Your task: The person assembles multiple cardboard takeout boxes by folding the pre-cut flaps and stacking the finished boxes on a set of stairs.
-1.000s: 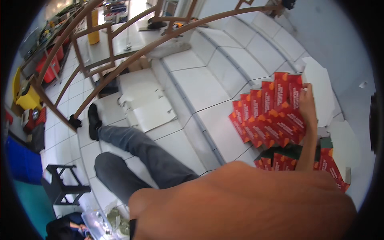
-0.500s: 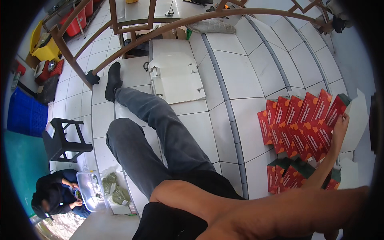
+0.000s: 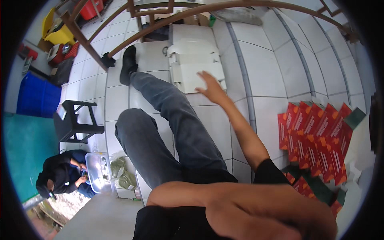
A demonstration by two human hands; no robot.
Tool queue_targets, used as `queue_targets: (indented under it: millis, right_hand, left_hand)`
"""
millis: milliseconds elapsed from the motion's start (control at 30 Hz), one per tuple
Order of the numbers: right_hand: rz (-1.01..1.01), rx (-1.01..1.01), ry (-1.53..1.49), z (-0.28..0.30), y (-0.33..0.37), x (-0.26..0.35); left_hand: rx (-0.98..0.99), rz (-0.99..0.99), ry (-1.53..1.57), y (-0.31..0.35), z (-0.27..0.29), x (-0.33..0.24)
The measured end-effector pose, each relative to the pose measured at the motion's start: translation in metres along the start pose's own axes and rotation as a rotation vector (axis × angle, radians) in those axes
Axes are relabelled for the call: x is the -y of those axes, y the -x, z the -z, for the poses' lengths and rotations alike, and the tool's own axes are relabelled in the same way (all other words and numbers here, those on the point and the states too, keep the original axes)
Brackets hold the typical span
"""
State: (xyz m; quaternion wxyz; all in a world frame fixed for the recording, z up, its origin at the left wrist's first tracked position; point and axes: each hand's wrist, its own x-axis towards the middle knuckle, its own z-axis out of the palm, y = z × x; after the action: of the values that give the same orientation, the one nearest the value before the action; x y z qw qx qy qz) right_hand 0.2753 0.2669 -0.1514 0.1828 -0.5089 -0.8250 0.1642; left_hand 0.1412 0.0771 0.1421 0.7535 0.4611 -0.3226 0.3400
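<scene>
My right hand (image 3: 211, 89), empty and with its fingers spread, reaches over a flat white cardboard box blank (image 3: 192, 68) with cut flaps, on the tiled step. Whether it touches the card I cannot tell. My bare left forearm (image 3: 240, 200) crosses low in front of me to the right; the hand end is close, blurred and partly cut off, so its fingers cannot be made out. Stacked folded red boxes with orange marks (image 3: 312, 136) stand in slanted rows at the right, several showing dark green sides. More red and green boxes (image 3: 306, 186) lie below them.
Scissors (image 3: 165, 51) lie left of the card. A brown metal railing (image 3: 176, 25) arches ahead, and tiled steps (image 3: 260, 60) rise on the right. At left stand a black stool (image 3: 80, 124), a blue basket (image 3: 38, 96) and another person by a clear bin (image 3: 98, 176) and green-filled bags (image 3: 124, 174).
My right hand has left the red boxes and swung left and forward to the white card. My left forearm has drawn back from the right. The whole view has shifted.
</scene>
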Motion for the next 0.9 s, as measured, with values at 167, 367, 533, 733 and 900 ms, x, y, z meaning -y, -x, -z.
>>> queue_targets:
  millis: [167, 367, 533, 733, 900]
  right_hand:
    - [-0.057, 0.195, 0.385, -0.056, -0.020, -0.017]
    - [0.063, 0.265, 0.351, -0.056, -0.027, -0.028]
    - [0.170, 0.165, 0.121, -0.047, -0.028, -0.057]
    - [-0.119, -0.107, -0.268, -0.001, -0.025, -0.011]
    - [0.449, -0.301, -0.379, 0.041, 0.069, 0.144]
  left_hand:
    - [-0.938, 0.254, -0.436, 0.114, 0.062, 0.033]
    - [-1.797, 0.178, -0.527, 0.172, 0.125, 0.073]
    - [-1.846, 0.170, -0.437, 0.184, 0.128, 0.077]
    - [-1.953, 0.053, -0.496, 0.190, 0.130, 0.074]
    - [-1.844, -0.412, -0.273, 0.193, 0.100, 0.027]
